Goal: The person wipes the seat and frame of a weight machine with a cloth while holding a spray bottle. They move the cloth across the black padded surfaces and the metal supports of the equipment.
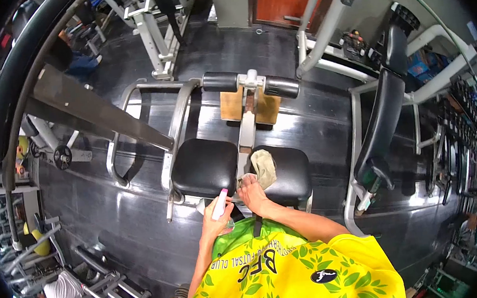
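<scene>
My left hand (215, 221) is closed around a spray bottle (219, 205) with a white and pink head, just in front of the left black seat pad (203, 166). My right hand (252, 196) grips a pale beige cloth (264, 169) at the gap between the two pads. Part of the cloth lies over the inner side of the right seat pad (293, 172). The fingertips of my right hand are partly hidden by the cloth. The bottle's lower part is mostly covered by my left hand.
Ahead of the pads, a metal post carries black foam rollers (220, 81) above a wooden footplate (235, 107). A curved grey frame (178, 111) stands at left. A padded bench (381, 125) is at right. Dumbbell racks (463, 123) line the far right.
</scene>
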Tool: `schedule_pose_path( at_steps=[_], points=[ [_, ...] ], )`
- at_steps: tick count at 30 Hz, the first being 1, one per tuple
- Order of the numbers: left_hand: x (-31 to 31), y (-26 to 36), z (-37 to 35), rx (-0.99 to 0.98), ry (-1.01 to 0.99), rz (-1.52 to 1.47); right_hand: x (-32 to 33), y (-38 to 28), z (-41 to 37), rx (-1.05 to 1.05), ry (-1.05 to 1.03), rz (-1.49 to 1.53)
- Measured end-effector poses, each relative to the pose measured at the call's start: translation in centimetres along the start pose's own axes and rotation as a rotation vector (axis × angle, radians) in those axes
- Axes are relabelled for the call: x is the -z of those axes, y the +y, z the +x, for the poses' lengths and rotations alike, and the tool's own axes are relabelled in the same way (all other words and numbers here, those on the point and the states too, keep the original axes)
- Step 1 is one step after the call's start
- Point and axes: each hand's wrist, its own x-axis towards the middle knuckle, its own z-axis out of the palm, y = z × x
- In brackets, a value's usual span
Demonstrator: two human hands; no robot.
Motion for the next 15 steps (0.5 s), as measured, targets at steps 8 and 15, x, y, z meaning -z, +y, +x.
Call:
schedule_pose_path(
  at_steps=[8,15],
  points=[
    [0.6,0.2,0.3,-0.006,-0.077,0.056,-2.2,0.4,-6.5,0.197,0.491,0.175],
    [0.8,1.0,1.0,-0.025,-0.161,0.125,-6.3,4.6,-12.6,0.392,0.422,0.088]
  ],
)
